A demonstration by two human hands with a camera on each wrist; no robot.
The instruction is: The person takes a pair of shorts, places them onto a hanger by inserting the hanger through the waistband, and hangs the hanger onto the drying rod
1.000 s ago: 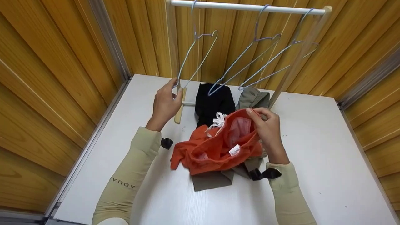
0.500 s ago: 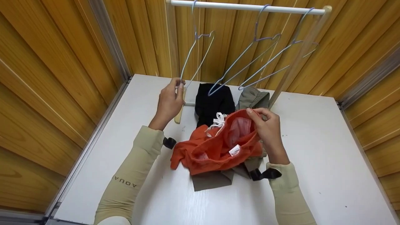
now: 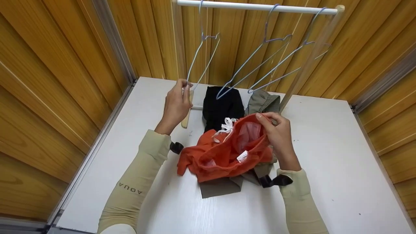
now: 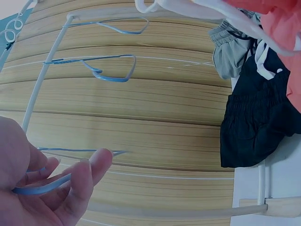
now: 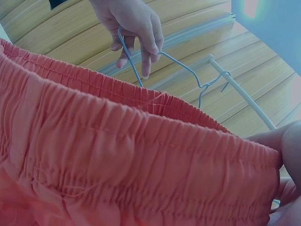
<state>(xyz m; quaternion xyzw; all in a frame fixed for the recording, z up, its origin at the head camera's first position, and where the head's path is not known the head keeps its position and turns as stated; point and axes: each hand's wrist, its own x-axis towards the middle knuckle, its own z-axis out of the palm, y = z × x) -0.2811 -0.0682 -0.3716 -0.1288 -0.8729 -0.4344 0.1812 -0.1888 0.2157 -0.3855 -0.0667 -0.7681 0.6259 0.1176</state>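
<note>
In the head view my left hand point(image 3: 175, 105) pinches the lower corner of the leftmost blue wire hanger point(image 3: 194, 61), whose hook sits on the rail. The left wrist view shows the hanger wire point(image 4: 44, 188) running between thumb and fingers. My right hand point(image 3: 279, 133) grips the elastic waistband of red-orange shorts point(image 3: 208, 146), thumb on the inner side. The waist opening is spread, with a white drawstring bow point(image 3: 228, 125) at one side and a white label point(image 3: 242, 156) inside. Close up in the right wrist view is the gathered waistband point(image 5: 117, 136), in front of the hanger.
Two more wire hangers point(image 3: 244, 65) hang from the white rail point(image 3: 253, 5) of a wooden-legged rack. Black shorts point(image 3: 222, 107) and grey-green clothing point(image 3: 263, 101) lie beneath and behind the red-orange shorts on the white table point(image 3: 334, 156). Wood-panelled walls point(image 3: 58, 81) surround the table.
My left hand has moved slightly right, and its thumb and fingers have come together on the hanger's corner. The hanger has turned a little. The right hand and the shorts have barely moved.
</note>
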